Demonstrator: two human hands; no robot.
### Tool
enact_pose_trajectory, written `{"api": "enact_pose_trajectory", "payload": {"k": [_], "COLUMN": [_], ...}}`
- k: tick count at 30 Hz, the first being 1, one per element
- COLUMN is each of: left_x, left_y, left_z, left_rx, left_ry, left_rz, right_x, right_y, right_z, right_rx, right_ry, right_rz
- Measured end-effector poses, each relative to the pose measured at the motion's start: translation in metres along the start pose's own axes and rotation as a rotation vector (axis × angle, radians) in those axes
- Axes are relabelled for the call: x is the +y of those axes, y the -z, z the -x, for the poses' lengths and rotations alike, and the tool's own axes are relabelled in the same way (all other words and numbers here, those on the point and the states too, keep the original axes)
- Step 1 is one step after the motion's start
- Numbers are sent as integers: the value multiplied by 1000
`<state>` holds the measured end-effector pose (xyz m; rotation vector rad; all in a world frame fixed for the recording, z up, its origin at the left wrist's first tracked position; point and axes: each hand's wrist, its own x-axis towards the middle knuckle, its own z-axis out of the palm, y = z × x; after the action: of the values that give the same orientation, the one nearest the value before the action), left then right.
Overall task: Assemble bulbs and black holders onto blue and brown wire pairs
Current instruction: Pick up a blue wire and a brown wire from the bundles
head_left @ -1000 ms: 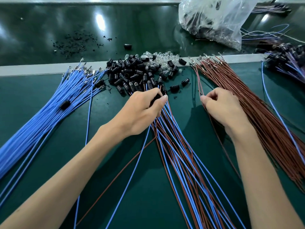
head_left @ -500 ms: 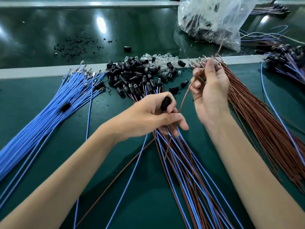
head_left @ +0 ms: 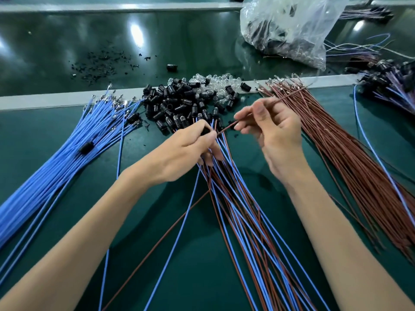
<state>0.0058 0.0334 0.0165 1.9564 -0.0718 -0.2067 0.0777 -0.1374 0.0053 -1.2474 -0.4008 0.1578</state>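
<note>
Head view: left hand (head_left: 186,151) pinches a black holder (head_left: 204,132); right hand (head_left: 276,131) pinches a brown wire (head_left: 226,128), tip pointing 8 o'clock, likely needing threading into the holder.

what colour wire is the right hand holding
It's a brown wire in the right hand; head view.

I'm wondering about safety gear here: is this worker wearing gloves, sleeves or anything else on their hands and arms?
No. The left hand and right hand are bare: no gloves or rings. The left forearm and right forearm are uncovered as far as the frame shows; no sleeve, watch or wristband is visible.
</note>
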Motion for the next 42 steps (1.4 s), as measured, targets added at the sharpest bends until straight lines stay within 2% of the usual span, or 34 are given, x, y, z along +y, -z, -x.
{"api": "enact_pose_trajectory", "payload": {"k": [4,8,20,28,35,39,42], "left_x": [-2,-7,-4,-6,-2,-5,-6], "left_y": [7,12,8,6,0,5,3], "left_z": [-2,-4,-3,-5,-3,-5,-6], "left_rx": [27,33,21,3,-47,46,82], "left_ry": [-85,-86,-148,-136,-120,-173,-182], "left_rz": [-74,-66,-7,-46,-106,-301,-264], "right_x": [-2,-6,-4,1,11,8,10], "right_y": [0,-4,-5,-9,-22,-18,-16], "right_z": [-1,-1,0,2,11,10,10], "right_rx": [87,194,183,135,-65,-22,-60], "right_ry": [97,181,165,140,85,61,1], "right_rz": [-20,-67,-30,17,177,170,254]}}
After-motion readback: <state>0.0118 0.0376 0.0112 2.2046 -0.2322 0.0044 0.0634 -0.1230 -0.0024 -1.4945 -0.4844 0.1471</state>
